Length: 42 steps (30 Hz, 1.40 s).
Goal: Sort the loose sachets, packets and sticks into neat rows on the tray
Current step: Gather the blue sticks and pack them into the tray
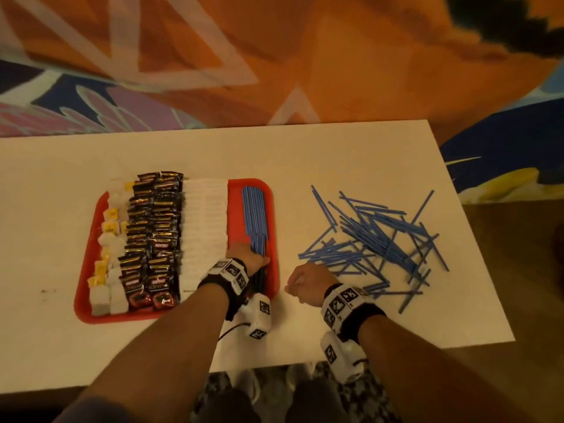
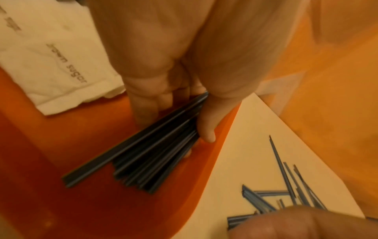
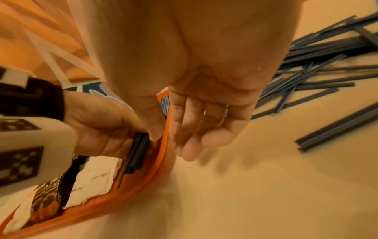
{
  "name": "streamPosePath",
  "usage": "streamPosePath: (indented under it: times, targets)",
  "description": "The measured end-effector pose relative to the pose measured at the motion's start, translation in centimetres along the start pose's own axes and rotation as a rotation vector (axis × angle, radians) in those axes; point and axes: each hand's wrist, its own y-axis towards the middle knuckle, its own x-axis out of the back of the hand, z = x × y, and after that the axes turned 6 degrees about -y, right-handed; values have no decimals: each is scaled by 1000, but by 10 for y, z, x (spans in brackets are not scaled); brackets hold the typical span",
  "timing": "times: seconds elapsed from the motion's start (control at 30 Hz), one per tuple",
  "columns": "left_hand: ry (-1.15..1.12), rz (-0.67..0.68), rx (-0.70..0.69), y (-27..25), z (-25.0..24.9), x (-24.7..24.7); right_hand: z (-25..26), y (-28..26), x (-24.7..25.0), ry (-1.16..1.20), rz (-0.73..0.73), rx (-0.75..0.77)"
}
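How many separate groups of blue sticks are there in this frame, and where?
3: a neat row far on the red tray, a bundle gripped by the left hand, a loose pile on the table.

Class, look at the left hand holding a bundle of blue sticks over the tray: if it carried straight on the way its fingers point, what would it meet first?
Probably the neat row of blue sticks already on the red tray, directly beyond the left hand.

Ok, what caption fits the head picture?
Left hand lining up blue sticks on the red tray.
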Motion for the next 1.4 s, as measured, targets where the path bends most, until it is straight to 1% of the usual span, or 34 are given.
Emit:
streamPosePath:
  times: [0.17,0.3,0.5,0.63,0.7,0.87,1.03,1.2,1.3,1.4]
  targets:
    - [54,-74,12,-3,-2,-9,-7,6,-3,-27,7,38]
    - [15,-110,49,-7,-5,-10,-6,11,-5,-20,9,23]
    - [43,-120,29,-5,-5,-9,4,16,-3,-43,-8,22]
    - [68,-118,4,-3,-2,-9,13,22,-6,-105,-64,43]
    - [93,-128,-15,-2,0,-7,19,22,-6,-136,-111,87]
    - [125,-190,-86,-2,6,-2,29,29,-11,-396,-248,290]
    - [149,-216,-134,1,12,4,31,37,-21,-582,-326,445]
    - [138,-257,-138,4,15,6,30,44,-27,-670,-321,500]
    - [162,-271,-138,4,19,8,30,46,-28,-716,-283,519]
    - [178,-245,-178,4,25,12,29,46,-27,-740,-287,515]
